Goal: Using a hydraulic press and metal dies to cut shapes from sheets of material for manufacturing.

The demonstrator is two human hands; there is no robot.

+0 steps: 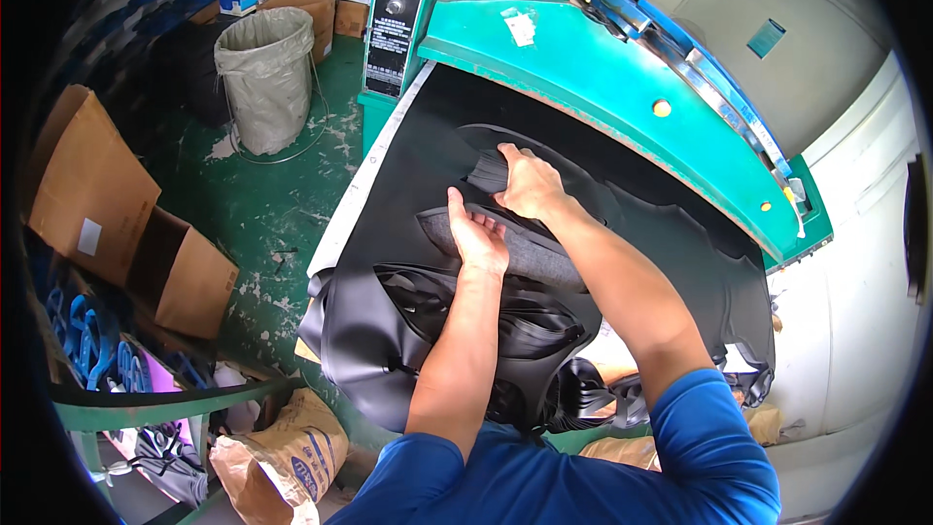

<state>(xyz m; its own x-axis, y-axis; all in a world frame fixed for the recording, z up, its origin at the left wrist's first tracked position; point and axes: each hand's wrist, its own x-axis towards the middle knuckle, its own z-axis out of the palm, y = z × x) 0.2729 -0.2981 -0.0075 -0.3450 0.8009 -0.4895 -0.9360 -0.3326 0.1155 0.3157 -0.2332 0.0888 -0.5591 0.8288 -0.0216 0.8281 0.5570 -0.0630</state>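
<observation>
Pressing Hands on a Black Sheet at the Green Machine

Both forearms reached from the near edge toward the middle of the counter point(362, 196). The left hand point(478, 233) lay open, fingers spread wide and tilted up, its edge resting on a grey cut piece point(530, 251). The right hand point(530, 183) curled down just beyond it, its grip narrow, fingertips pinching a dark ridged piece point(486, 173). Both pieces lay on the black sheet point(622, 233) covering the counter, under the green machine head point(583, 68) on the far side. Black offcuts point(437, 316) hung over the near edge. On the floor to the left stood a woven sack point(267, 78) and cardboard boxes point(126, 224).
</observation>
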